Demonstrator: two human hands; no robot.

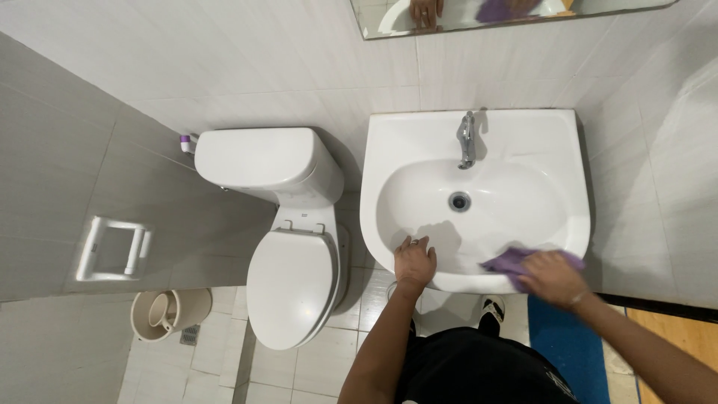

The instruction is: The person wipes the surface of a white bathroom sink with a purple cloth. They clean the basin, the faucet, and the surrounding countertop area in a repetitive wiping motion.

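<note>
The purple cloth [511,262] looks soft, light and limp, a thing that will fold and bunch under the palm and is likely damp, so it is best held flat under the fingers or gathered in a loose fistful rather than pinched by a corner; it lies on the front rim of the white basin [389,150], lower right of the frame, partly covered by the right hand [552,277]; the cloth is a plain violet, crumpled, with one edge poking out to the left of the hand and another behind it; the right hand presses down on it with the fingers held together and slightly blurred, so their exact curl I cannot tell; the left hand [415,262] rests on the basin's front edge, left of centre, its fingers curled over the rim into the bowl and holding nothing loose; the basin is glossy and probably slippery when wet, with a chrome tap [467,139] at the back and a round drain [459,200] in the middle; to the left stands a white toilet [288,288] with the lid down, a beige bucket [170,311] in the lower left, and a blue mat [557,340] on the floor at lower right
</note>
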